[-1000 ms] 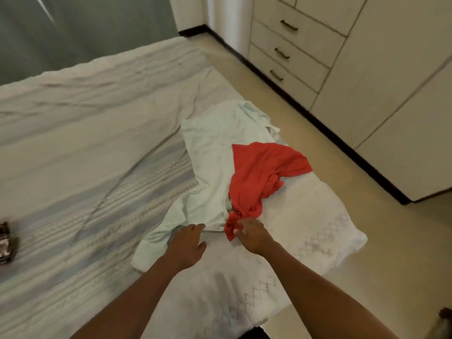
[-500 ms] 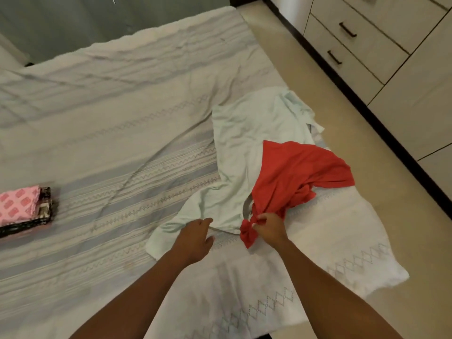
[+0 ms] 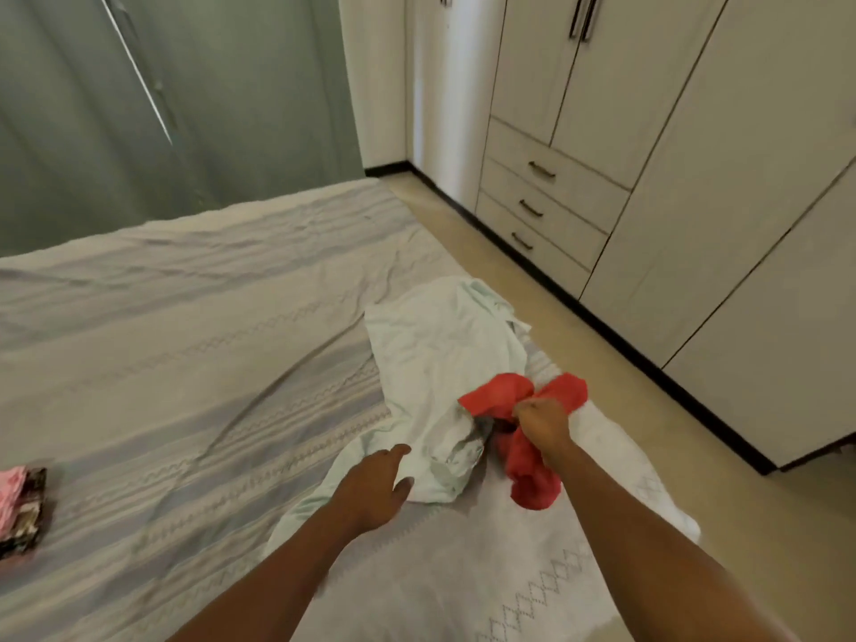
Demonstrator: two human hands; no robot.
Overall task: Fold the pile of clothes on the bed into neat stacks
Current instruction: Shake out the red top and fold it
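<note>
Right hand (image 3: 542, 421) is gripping the red garment (image 3: 530, 477), fingers curled tight round it, bunched near the bed's (image 3: 185, 340) right edge. Left hand (image 3: 375, 488) is resting on the pale garment (image 3: 440, 354), fingers loosely apart. A folded stack (image 3: 21, 507) is sitting far left.

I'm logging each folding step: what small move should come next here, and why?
Probably lift the red garment clear of the pale green garment and spread it flat. The right hand grips it bunched up above that garment, and the left hand rests on the pale one, seemingly holding it down.
</note>
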